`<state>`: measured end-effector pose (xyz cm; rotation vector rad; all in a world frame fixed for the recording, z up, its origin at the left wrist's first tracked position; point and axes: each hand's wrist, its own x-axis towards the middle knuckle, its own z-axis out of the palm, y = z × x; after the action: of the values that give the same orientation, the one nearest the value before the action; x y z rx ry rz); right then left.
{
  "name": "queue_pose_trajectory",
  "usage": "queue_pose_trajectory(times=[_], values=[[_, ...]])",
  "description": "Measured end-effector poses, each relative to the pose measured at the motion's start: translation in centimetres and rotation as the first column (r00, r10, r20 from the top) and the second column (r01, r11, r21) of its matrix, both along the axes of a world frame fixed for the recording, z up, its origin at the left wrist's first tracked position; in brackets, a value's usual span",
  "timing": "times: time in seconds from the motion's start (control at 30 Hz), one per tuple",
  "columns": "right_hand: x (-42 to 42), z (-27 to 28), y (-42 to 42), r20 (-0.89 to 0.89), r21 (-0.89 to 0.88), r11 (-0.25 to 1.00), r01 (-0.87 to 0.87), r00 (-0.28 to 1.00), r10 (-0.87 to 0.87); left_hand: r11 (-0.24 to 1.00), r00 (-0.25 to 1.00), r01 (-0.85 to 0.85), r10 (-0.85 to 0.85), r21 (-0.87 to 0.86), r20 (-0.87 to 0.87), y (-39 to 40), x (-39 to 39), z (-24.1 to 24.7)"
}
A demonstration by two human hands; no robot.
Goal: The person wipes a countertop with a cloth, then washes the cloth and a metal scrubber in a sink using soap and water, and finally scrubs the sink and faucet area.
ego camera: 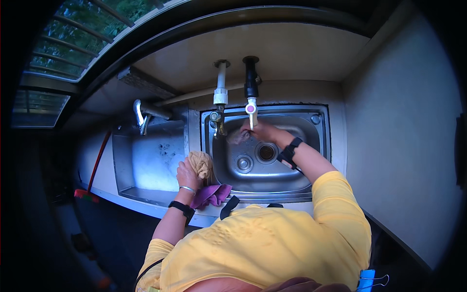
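Observation:
My left hand (188,175) grips a bunched beige cloth (200,165) above the ledge between the two basins. Just below it, a purple cloth (211,195) lies crumpled on the counter's front edge by the steel sink (251,175). Inside that sink, under the white plastic tap (251,111), my right hand (263,131) is blurred. At its fingers is a crumpled greyish-pink thing (239,137), cloth-like but too blurred to name surely; the hand seems closed on it. The drain strainer (266,152) shows below the right forearm.
A brass tap (217,120) on a white pipe hangs left of the white tap. The left basin (157,164) has a chrome tap (140,116) above it. A red-handled brush (87,195) leans at far left. A pale panel (397,127) stands on the right.

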<state>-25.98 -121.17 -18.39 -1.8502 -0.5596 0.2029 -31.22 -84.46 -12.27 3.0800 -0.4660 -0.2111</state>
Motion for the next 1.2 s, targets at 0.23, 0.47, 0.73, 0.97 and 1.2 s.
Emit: queue_pose_trajectory(times=[0.23,0.47,0.73,0.97,1.2], values=[[-4.7,7.7,-12.0,0.035,-0.058,0.687,0.724,0.690,-0.723,0.999,1.000,-0.025,0.025,-0.032,-0.013,0.1,-0.2,0.1],[0.4,0.9,-9.5,0.596,-0.377,0.441,0.815,0.577,-0.557,0.998,0.998,-0.051,0.049,-0.044,-0.042,0.7,0.5,-1.3],[-3.9,1.0,2.8,0.315,-0.140,0.928,0.345,0.904,-0.289,0.998,0.995,-0.061,0.060,-0.007,-0.079,0.2,0.2,-0.5],[-9.3,6.7,-8.8,0.239,-0.197,0.594,0.780,0.626,-0.742,0.995,0.992,-0.096,0.096,0.002,-0.085,0.3,0.2,-0.9],[-7.0,0.6,-10.2,0.544,-0.444,0.311,0.840,0.529,-0.651,0.997,0.995,-0.072,0.072,0.002,-0.071,0.0,0.9,-1.0]])
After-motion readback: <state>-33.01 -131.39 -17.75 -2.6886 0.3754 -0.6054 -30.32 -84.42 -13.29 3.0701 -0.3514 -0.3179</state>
